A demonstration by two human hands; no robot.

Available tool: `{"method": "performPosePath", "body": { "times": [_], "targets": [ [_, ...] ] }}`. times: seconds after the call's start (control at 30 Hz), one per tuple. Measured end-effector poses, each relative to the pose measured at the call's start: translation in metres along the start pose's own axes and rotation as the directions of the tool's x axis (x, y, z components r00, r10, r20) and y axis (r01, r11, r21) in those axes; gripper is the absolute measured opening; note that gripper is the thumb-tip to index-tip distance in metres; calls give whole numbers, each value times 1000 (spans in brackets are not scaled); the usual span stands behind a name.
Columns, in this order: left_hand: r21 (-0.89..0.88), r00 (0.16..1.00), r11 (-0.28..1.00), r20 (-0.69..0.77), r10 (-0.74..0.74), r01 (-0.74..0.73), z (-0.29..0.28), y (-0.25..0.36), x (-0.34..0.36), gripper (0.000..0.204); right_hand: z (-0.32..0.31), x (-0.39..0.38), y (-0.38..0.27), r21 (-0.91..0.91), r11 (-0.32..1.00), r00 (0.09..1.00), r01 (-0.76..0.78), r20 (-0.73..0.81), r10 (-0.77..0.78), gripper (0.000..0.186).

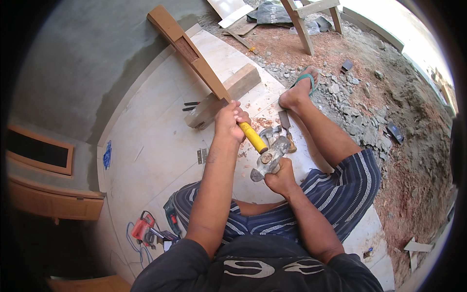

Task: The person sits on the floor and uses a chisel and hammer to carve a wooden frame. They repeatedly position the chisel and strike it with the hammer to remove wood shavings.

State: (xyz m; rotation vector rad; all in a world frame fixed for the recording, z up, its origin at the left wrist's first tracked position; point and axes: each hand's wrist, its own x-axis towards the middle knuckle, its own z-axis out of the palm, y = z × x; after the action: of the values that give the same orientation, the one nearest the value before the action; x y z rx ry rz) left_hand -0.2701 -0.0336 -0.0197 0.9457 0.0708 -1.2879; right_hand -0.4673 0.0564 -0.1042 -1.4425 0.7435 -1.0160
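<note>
My left hand [232,120] is closed round what looks like a chisel with a yellow handle [254,137]; its blade is hidden behind the hand. That hand is at the near end of a brown wooden post [197,61], which has a recess cut in its face. In my right hand [282,180] is a grey metal hammer [269,159], gripped close below its head. The hammer head is at the butt of the yellow handle; whether they touch I cannot tell. A rough timber block [238,87] lies under the post.
Beside my right hand lie a wooden-handled chisel [286,124] and another metal tool [267,132] among shavings. A metal hinge [202,155] is on the pale tiles. A red power tool [143,228] with a cord is at lower left. Rubble [345,97] and a trestle [302,29] stand beyond.
</note>
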Motion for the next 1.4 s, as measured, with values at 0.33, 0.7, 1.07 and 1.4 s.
{"method": "performPosePath", "body": {
  "times": [0.33, 0.7, 1.07, 1.4],
  "targets": [
    [27, 999, 999, 24, 30, -31, -11, -3, -3, 18, -11, -8, -19, 45, 996, 988, 80, -137, -73, 14],
    [254, 997, 966, -69, -18, 35, -99, -66, -21, 48, -39, 9, -19, 424, 896, 867, -132, -389, 311, 11],
    [414, 977, 888, 11, 213, -199, -69, -66, 8, 21, -21, 12, 0, 448, 837, 823, -314, -311, 476, 9],
    [290, 968, 923, 58, 245, -251, -72, -68, 0, 26, -16, 13, -2, 377, 855, 819, -357, -314, 480, 12]
  ]
}}
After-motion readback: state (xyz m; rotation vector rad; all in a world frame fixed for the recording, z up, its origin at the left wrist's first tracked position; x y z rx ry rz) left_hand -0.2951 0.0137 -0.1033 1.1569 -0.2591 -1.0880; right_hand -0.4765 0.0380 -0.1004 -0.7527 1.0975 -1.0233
